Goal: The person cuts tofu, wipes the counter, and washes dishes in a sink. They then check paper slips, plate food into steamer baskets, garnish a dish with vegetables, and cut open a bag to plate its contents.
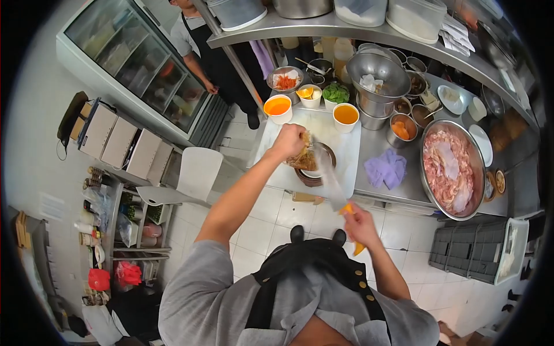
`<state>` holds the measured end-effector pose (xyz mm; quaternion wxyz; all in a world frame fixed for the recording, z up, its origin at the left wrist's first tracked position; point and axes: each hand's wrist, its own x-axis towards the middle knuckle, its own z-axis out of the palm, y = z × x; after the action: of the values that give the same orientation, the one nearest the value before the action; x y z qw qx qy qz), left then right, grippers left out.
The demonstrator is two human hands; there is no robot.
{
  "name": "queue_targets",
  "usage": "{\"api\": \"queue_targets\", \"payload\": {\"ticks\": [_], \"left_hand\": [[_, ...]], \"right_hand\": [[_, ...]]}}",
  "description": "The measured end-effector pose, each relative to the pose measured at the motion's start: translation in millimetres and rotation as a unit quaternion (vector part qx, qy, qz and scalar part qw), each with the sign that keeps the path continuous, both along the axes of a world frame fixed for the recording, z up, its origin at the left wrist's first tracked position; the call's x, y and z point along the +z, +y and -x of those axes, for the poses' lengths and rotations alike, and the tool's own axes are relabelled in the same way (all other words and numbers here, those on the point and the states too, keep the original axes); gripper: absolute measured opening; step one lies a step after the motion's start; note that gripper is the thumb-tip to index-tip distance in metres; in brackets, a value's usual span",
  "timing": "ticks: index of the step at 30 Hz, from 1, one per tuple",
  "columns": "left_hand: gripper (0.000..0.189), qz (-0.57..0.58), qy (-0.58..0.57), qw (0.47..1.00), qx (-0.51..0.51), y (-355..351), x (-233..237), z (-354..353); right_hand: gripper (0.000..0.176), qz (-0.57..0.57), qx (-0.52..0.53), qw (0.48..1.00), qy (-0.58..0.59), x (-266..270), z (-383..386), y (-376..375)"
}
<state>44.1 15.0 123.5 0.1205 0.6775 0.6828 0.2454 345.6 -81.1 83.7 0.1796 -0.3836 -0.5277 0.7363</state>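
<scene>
brown food point(304, 160) gripped by left hand point(288, 141) fingers over plate point(307, 180), right hand point(362, 226) fingers wrapped round knife point(330, 176)

The knife point(330, 179) is blurred, the co-worker's point(199, 43) head cropped.

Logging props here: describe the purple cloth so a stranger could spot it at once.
On the steel counter, look between the white cutting board and the big bowl of raw meat. The crumpled cloth lies there, purple and soft among steel bowls.
</scene>
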Motion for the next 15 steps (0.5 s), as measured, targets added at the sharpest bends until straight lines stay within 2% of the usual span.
{"api": "queue_targets", "payload": {"ticks": [1,2,4,5,6,7,8,9,10,11,12,13,14,15], "left_hand": [[0.011,0.042,-0.01,0.999,0.007,-8.1,2.3,5.4],[0.011,0.042,-0.012,0.999,0.007,-14.9,-0.4,9.3],[0.008,0.029,-0.109,0.994,0.017,-21.5,-12.3,16.6],[0.01,-0.005,-0.168,0.986,-0.011,-22.0,-40.7,31.6],[0.01,-0.01,-0.17,0.985,-0.013,-24.9,-56.5,31.2],[0.014,-0.081,-0.235,0.968,0.036,-33.2,-69.8,28.8],[0.018,-0.15,-0.299,0.939,0.087,-44.8,-79.3,24.2],[0.018,-0.156,-0.302,0.936,0.088,-57.0,-84.2,17.5],[0.02,-0.119,-0.265,0.943,0.165,-69.5,-87.7,9.8],[0.023,-0.075,-0.225,0.941,0.241,-77.4,-89.1,4.3],[0.023,-0.07,-0.229,0.94,0.245,-81.2,-83.2,-1.5],[0.024,0.026,-0.333,0.904,0.266,-82.9,-71.5,-8.2],[0.026,0.117,-0.43,0.85,0.28,-80.0,-64.3,-11.2],[0.023,0.09,-0.442,0.851,0.27,-76.2,-70.9,-10.6]], "right_hand": [[0.037,-0.284,-0.067,0.953,-0.077,-32.5,-9.9,15.9],[0.038,-0.543,-0.128,0.817,-0.145,-55.2,-15.2,27.0],[0.039,-0.551,-0.064,0.779,-0.292,-59.3,-8.8,70.1],[0.039,-0.554,-0.066,0.775,-0.295,-61.9,-1.7,86.2],[0.038,-0.525,-0.042,0.775,-0.349,-65.4,7.8,100.1],[0.038,-0.492,-0.016,0.773,-0.401,-68.9,16.4,108.5],[0.038,-0.495,-0.014,0.77,-0.403,-72.5,23.5,111.3],[0.036,-0.598,-0.041,0.72,-0.35,-73.5,33.0,116.3],[0.036,-0.692,-0.067,0.658,-0.29,-70.5,44.4,120.8],[0.034,-0.699,-0.05,0.669,-0.248,-58.5,66.1,122.2],[0.032,-0.7,-0.029,0.683,-0.207,-48.7,85.0,124.2],[0.032,-0.697,-0.023,0.686,-0.208,-54.1,94.8,131.9],[0.028,-0.673,0.016,0.716,-0.185,-62.9,108.5,144.7],[0.025,-0.646,0.054,0.744,-0.162,-64.8,117.9,152.9]]}}
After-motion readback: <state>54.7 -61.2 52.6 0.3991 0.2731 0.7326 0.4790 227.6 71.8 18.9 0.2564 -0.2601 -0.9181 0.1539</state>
